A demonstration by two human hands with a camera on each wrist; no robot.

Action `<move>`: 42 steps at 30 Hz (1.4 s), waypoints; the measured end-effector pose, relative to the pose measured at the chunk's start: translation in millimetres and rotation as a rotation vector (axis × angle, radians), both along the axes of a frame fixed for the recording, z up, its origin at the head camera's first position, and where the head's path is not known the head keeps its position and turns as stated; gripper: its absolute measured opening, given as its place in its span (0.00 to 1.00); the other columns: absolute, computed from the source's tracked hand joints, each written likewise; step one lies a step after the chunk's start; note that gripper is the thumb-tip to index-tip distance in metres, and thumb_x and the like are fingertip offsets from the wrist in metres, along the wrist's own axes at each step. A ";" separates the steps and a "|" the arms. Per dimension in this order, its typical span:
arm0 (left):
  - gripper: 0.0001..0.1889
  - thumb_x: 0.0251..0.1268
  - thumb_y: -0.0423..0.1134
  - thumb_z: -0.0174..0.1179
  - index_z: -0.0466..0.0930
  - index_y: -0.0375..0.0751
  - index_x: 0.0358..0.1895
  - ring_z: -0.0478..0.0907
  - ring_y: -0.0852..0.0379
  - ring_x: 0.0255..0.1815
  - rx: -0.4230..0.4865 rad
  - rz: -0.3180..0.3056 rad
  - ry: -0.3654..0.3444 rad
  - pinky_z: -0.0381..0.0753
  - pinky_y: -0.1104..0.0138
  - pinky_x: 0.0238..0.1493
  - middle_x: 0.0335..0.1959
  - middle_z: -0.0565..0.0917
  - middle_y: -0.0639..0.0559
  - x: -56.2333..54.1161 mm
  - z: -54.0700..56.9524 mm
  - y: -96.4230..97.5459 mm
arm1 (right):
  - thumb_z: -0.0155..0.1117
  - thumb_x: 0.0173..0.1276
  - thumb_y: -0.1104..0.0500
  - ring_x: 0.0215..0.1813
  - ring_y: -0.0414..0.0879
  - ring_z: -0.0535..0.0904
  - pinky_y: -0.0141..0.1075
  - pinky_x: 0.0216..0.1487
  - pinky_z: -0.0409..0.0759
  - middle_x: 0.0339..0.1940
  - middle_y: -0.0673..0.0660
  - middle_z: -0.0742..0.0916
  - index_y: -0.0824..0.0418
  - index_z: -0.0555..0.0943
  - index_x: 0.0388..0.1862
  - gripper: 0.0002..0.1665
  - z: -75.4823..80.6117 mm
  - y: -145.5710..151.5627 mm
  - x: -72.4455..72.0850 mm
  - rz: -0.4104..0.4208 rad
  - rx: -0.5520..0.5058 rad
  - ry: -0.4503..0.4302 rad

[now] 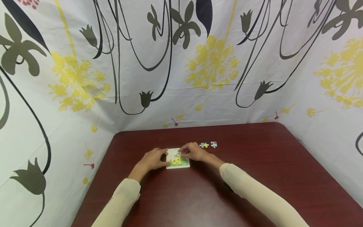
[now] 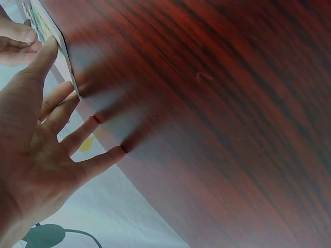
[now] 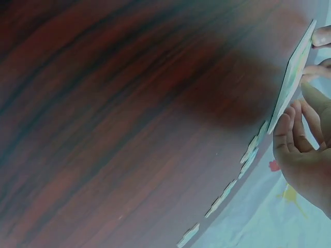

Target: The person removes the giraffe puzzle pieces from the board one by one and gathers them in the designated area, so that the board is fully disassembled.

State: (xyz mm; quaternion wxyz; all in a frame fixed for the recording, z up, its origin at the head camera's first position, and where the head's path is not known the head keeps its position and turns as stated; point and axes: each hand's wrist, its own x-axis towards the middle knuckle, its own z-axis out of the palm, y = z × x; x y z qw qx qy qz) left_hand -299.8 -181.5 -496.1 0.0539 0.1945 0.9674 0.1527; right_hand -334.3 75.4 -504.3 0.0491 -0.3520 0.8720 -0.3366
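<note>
A white-framed jigsaw puzzle board (image 1: 177, 167) lies on the table, with a partly assembled yellow giraffe on green. My left hand (image 1: 153, 159) is at its left side; the thumb touches the frame near the front corner and the fingers reach the back corner. In the left wrist view, those fingers are spread and nearly straight. My right hand (image 1: 195, 151) leans over the board's back right part, thumb and forefinger pinching a small bluish puzzle piece (image 1: 179, 154) against the picture. Its fingers hide much of that piece and the frame's back right corner.
Behind my right hand, a yellow-and-blue puzzle piece (image 1: 204, 145) and a blue one with red (image 1: 214, 144) lie loose. The right wrist view shows loose pieces (image 3: 220, 198) in a row beside the board. The dark red table (image 1: 181, 195) meets a flower-patterned cloth (image 1: 130, 78) behind.
</note>
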 end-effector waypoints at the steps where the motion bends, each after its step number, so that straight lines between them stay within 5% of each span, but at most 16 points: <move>1: 0.39 0.63 0.62 0.71 0.76 0.49 0.74 0.74 0.44 0.69 -0.002 0.000 -0.001 0.75 0.44 0.64 0.65 0.80 0.45 0.1 0.5 0.2 | 0.73 0.70 0.64 0.45 0.48 0.89 0.32 0.45 0.85 0.48 0.59 0.91 0.66 0.88 0.54 0.15 0.4 -1.7 0.6 0.004 0.003 -0.007; 22: 0.39 0.63 0.61 0.72 0.75 0.48 0.73 0.75 0.43 0.68 -0.010 -0.014 -0.004 0.76 0.44 0.63 0.65 0.80 0.43 -1.4 -1.3 1.3 | 0.77 0.67 0.62 0.48 0.51 0.87 0.34 0.49 0.84 0.49 0.60 0.90 0.66 0.87 0.55 0.19 0.3 -8.9 -2.4 -0.009 0.083 -0.080; 31: 0.39 0.62 0.61 0.72 0.76 0.48 0.73 0.76 0.43 0.66 -0.007 -0.013 0.000 0.76 0.43 0.62 0.65 0.80 0.43 -0.6 0.9 -0.3 | 0.77 0.65 0.64 0.50 0.53 0.86 0.38 0.51 0.84 0.47 0.60 0.88 0.63 0.85 0.54 0.19 -1.0 -11.0 -1.3 -0.027 0.030 -0.110; 42: 0.40 0.63 0.62 0.71 0.74 0.49 0.74 0.76 0.43 0.66 -0.008 -0.014 -0.009 0.76 0.43 0.62 0.64 0.80 0.43 0.8 3.1 -0.6 | 0.70 0.70 0.70 0.49 0.54 0.88 0.39 0.49 0.86 0.47 0.62 0.90 0.65 0.84 0.53 0.14 -6.9 -8.6 2.1 0.013 -0.087 0.014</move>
